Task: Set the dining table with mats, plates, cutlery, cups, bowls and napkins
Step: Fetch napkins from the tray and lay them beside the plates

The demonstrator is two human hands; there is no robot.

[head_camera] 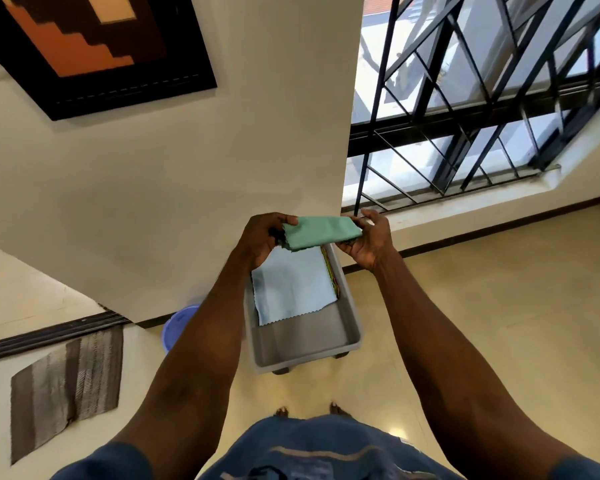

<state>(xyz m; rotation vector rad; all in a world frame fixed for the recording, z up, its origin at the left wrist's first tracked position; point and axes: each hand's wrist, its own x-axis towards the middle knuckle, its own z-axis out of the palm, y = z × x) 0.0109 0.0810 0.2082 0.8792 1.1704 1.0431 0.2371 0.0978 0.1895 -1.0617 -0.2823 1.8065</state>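
Fingers of the left hand curl over one end of a folded green napkin, thumb side pinching it, while the right hand grasps the opposite end with its fingers wrapped under and its thumb on top. Darker cloth edges show beneath the green one at both ends, so the hands may be holding more than one piece; how many cannot be told. The napkin is held in the air between the two hands, above the far end of a grey plastic tub that stands on the floor. Inside the tub lies a pale blue cloth with a zigzag edge, and along its right side the edges of several coloured cloths stand packed against the wall of the tub.

The floor is glossy cream tile with a dark skirting line at the wall. A cream wall corner rises behind the tub, carrying a dark-framed picture in orange and brown blocks. To the right is a window with a black metal grille. A blue plastic basin sits partly hidden behind the left forearm, and a grey striped mat lies near a dark door track. The person's bare toes and blue shorts show at the bottom. No readable writing or label is visible anywhere
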